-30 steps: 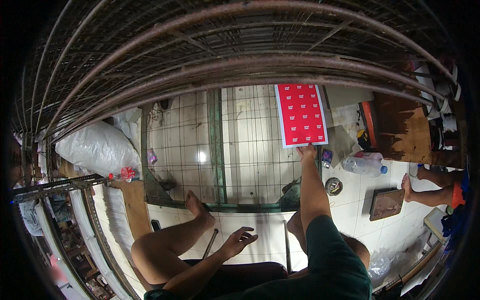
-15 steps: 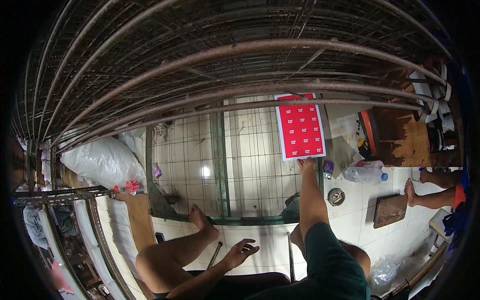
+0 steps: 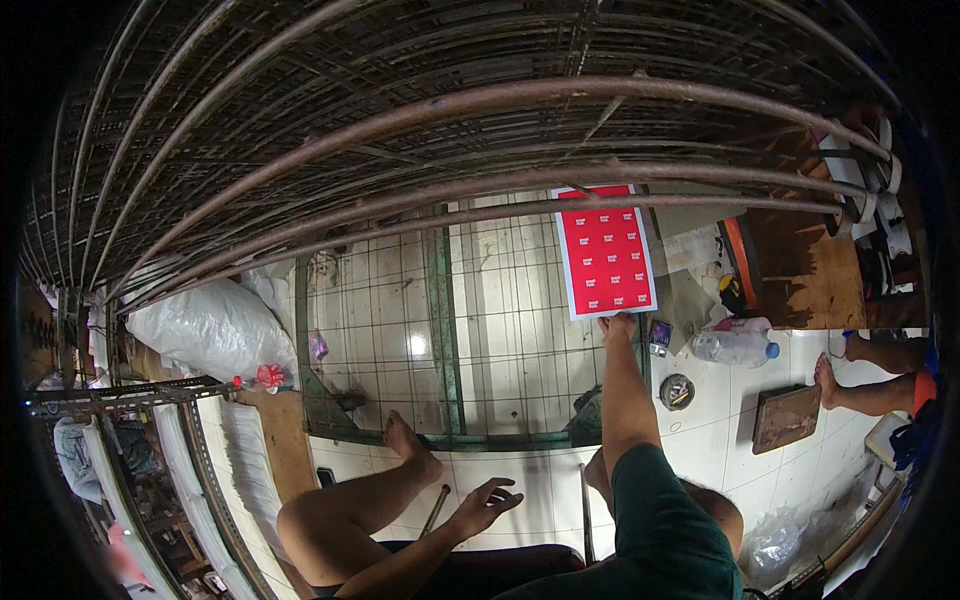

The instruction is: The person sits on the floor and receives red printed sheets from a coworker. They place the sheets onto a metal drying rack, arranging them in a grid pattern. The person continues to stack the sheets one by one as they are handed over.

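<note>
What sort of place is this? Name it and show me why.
Likely a small print workshop: a white-bordered red rectangular sheet with repeated white printing, a green-framed metal wire rack, and many brownish metal wire racks.

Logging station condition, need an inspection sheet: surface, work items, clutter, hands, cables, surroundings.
Surface: green-framed wire rack above pale floor tiles.
Work items: red sheet with white border, over the rack's right part.
Clutter: blue-capped plastic bottle, round dish, brown slab at right; large plastic bag at left.
Hands: right hand at the sheet's near edge, grip unclear; left hand unsupported, holding nothing visible.
Cables: nothing seen.
Surroundings: wire racks with rusty bars ahead; another person's foot at right.
</note>
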A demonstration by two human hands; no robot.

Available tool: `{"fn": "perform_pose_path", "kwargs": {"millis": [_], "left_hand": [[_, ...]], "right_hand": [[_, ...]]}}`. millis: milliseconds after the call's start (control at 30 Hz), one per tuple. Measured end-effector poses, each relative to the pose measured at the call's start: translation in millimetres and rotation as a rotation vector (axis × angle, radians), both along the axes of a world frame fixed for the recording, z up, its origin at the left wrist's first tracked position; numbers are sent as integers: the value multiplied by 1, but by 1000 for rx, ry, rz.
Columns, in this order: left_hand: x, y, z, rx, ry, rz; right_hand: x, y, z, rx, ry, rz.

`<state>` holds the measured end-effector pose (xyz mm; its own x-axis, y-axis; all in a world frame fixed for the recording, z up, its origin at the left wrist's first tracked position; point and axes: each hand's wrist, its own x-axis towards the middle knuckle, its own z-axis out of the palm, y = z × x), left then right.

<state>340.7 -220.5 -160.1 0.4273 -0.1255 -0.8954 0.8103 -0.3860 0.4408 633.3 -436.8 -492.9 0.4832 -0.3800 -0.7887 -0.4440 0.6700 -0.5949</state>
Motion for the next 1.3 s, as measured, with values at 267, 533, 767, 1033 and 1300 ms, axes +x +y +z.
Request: {"fn": "perform_pose_path", "kwargs": {"millis": [267,533,767,1033,1300], "left_hand": [[-4,-1,-8,-31,0,30],[4,-2,-4,-13,-18,18],[-2,-1,2,-7,-65,25],[-7,-5,75,67,-484,-302],[-34,-3,182,118,-903,-654]], "right_hand": [[4,3,36,-53,177,135],[6,-4,24,-21,204,154],[-7,-9,13,24,252,-21],[-92,24,46,-37,212,420],[-102,25,279,-356,-140,1252]]}}
